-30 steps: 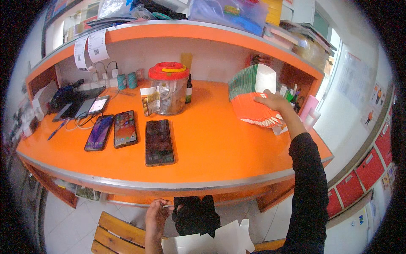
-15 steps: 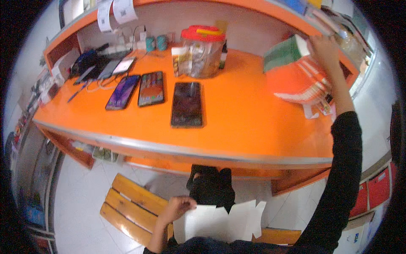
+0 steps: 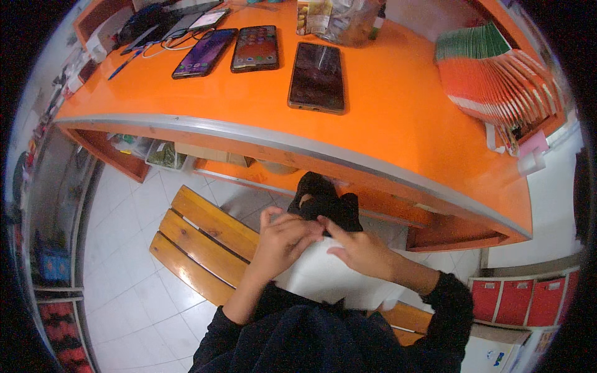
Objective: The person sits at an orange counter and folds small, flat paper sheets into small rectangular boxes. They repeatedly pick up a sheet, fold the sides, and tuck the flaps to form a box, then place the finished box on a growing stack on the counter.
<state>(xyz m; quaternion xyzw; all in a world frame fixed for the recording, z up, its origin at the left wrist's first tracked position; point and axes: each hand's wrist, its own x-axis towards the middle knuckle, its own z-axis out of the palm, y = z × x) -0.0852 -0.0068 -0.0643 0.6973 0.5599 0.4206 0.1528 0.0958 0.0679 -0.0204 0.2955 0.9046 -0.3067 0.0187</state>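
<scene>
A white card sheet (image 3: pixel 320 273) with cut flaps lies across my lap. Over its far left corner my left hand (image 3: pixel 283 239) is closed, with thumb and fingertips pressed together at the edge; part of the grip is hidden. From the right my right hand (image 3: pixel 364 252) reaches over the sheet's far edge, index finger and thumb stretched apart. Its index tip meets the left fingertips, and its other fingers are partly hidden. Beyond, a black phone (image 3: pixel 317 78) rests on the orange desk (image 3: pixel 385 124), alongside a second phone (image 3: pixel 255 48) and a purple-screened phone (image 3: pixel 205 54).
A fanned stack of green and orange folded packets (image 3: pixel 491 81) stands at the desk's right end. A clear jar (image 3: pixel 351 25) is at the back. Cables and a blue pen (image 3: pixel 124 65) lie at left. A slatted wooden bench (image 3: pixel 199 248) is below, red drawers (image 3: pixel 513 301) at right.
My right hand has come down from the packet stack to the white sheet, beside my left hand. The stack now sits fanned out at the right. The view has tilted down toward my lap.
</scene>
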